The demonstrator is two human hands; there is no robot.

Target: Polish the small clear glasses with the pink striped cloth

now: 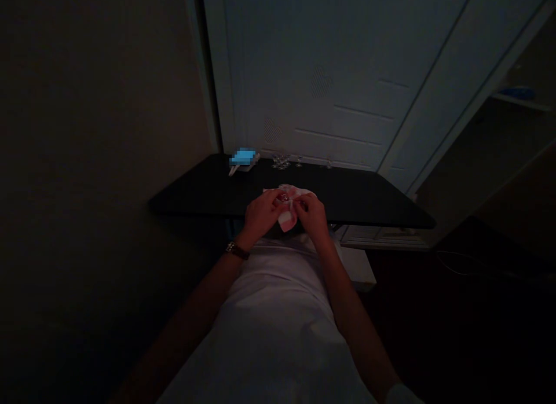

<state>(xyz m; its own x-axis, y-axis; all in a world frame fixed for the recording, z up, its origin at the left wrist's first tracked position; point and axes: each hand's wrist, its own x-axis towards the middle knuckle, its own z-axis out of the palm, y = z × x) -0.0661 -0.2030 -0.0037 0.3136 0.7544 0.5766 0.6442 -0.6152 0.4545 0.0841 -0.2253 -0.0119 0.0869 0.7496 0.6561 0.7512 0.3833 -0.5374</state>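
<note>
The room is dim. My left hand (262,212) and my right hand (311,214) meet over the near edge of a black table (208,193). Both are closed on a pale pink cloth (288,220) bunched between them. A small clear glass (284,198) sits in the cloth at my left fingertips. A watch is on my left wrist.
Several small clear glasses (281,160) stand along the table's far edge, with one more glass (329,162) to their right. A blue-lit object (244,158) lies at the back left. A white door (330,80) stands behind the table. A dark wall is on the left.
</note>
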